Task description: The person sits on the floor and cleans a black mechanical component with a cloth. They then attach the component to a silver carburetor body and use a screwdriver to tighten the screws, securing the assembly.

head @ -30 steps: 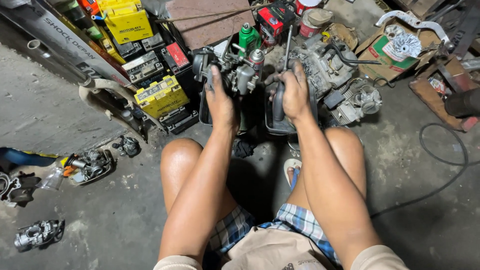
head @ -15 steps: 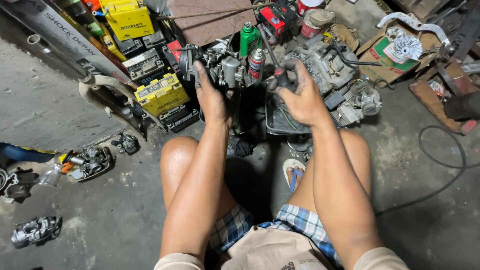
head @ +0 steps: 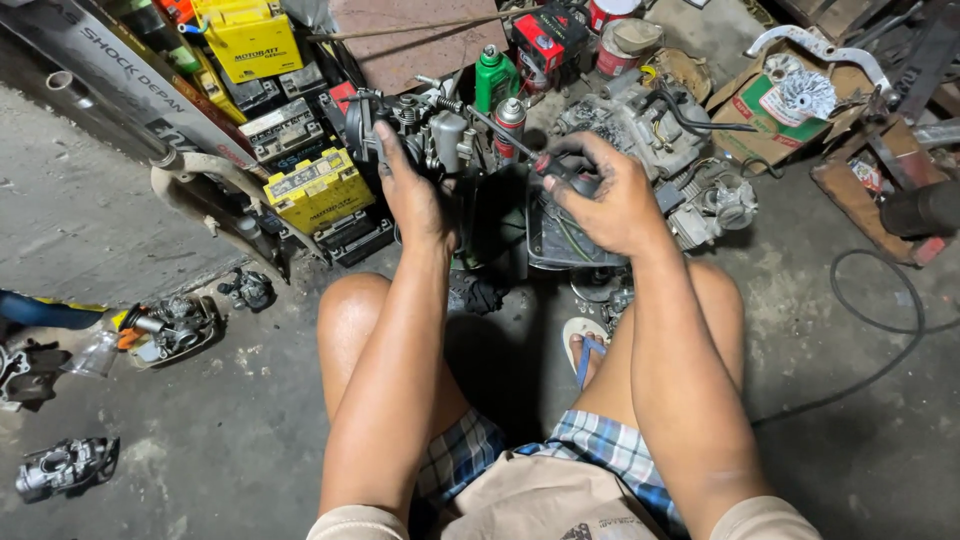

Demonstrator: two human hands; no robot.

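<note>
The left hand point(head: 415, 195) has its grip clamped on a grey metal carburettor assembly point(head: 435, 135), palm against its near side and fingers curled over the top. The right hand point(head: 605, 195) grips the dark handle of a screwdriver point(head: 520, 140), fingers closed round it, and the thin shaft runs up and left towards the assembly. Both hands work above a dark plastic tray point(head: 555, 235) that stands on the concrete floor point(head: 200, 430) between the person's bare knees; what lies inside it is mostly hidden by the right hand, though a few thin wires or hoses show at the bottom.

Nearest the person, a sandal point(head: 583, 345) sits on the floor below the tray. To the left lie small loose metal parts point(head: 65, 465). Just beyond the hands stand a green bottle point(head: 495, 80) and a silver spray can with a red cap point(head: 510, 120), both upright and capped. To the right of them rests a greasy engine block point(head: 640, 125). On the left a yellow battery point(head: 318, 188) sits among dark ones. Further right an open cardboard box point(head: 775, 110) holds a round finned metal part point(head: 805, 95).
</note>
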